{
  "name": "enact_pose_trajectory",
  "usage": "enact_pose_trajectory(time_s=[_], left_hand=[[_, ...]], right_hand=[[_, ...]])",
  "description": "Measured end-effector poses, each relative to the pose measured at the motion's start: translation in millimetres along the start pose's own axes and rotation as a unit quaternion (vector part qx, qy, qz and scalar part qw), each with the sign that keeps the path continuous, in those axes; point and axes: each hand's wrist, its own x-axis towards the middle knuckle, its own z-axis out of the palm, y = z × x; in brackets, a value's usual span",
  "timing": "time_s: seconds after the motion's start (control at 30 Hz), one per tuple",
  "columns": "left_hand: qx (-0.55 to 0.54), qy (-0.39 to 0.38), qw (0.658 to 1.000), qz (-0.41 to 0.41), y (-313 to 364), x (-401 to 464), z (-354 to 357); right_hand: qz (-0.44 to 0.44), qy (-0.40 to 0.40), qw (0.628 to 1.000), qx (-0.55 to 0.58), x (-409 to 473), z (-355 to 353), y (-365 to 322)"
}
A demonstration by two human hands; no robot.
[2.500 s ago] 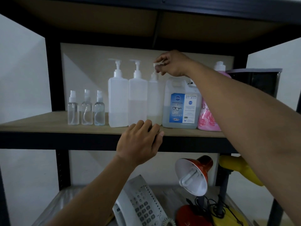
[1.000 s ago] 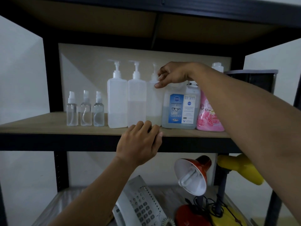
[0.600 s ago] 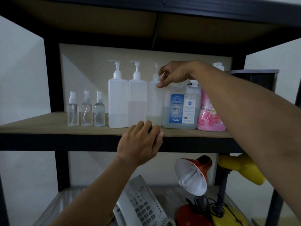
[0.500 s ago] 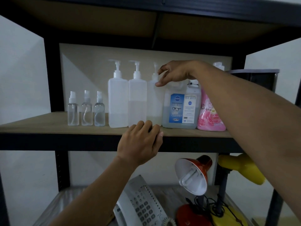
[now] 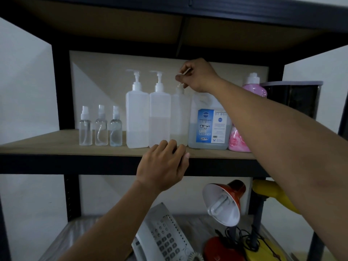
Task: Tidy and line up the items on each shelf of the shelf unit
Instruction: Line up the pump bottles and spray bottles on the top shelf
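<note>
Translucent 3rd pump bottle (image 5: 178, 117) upright, right hand (image 5: 197, 76) pinching its pump; left hand (image 5: 163, 164) curled, empty.

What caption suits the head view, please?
Right hand pinches third white pump bottle's nozzle; left hand rests on wooden shelf.

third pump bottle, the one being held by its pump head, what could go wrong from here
The right hand pinches only the nozzle of the third pump bottle, so a tug could tip it into the second pump bottle or the lens cleaner jug packed tight beside it. A press could also squirt liquid onto the shelf. The left hand rests on the shelf edge, not steadying anything.
</note>
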Motion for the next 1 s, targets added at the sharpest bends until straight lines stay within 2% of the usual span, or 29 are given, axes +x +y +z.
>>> enact_pose_trajectory(time_s=[0.37,0.57,0.63,0.73,0.8,1.0], left_hand=[[-0.002,0.001,1.0,0.0,0.0,0.2,-0.9],[-0.013,-0.011,1.0,-0.005,-0.3,0.2,-2.3],[-0.02,-0.021,1.0,-0.008,-1.4,-0.3,-3.4],[-0.025,-0.039,0.999,-0.004,-3.8,-0.2,-7.6],[-0.019,-0.053,0.998,0.006,-8.2,-1.6,-11.3],[0.008,-0.069,0.998,0.009,-30.5,-11.8,-21.0]], right_hand=[[0.009,0.006,1.0,0.013,-5.4,-0.3,-4.2],[0.038,-0.07,0.995,-0.062,-12.4,-15.8,-14.3],[0.027,-0.032,0.998,-0.054,-15.6,-22.1,-21.6],[-0.024,0.066,0.996,-0.061,-22.8,-26.9,-35.4],[-0.046,0.089,0.992,-0.075,-29.1,-25.4,-47.3],[-0.009,-0.03,0.982,-0.186,-50.7,16.8,-76.3]])
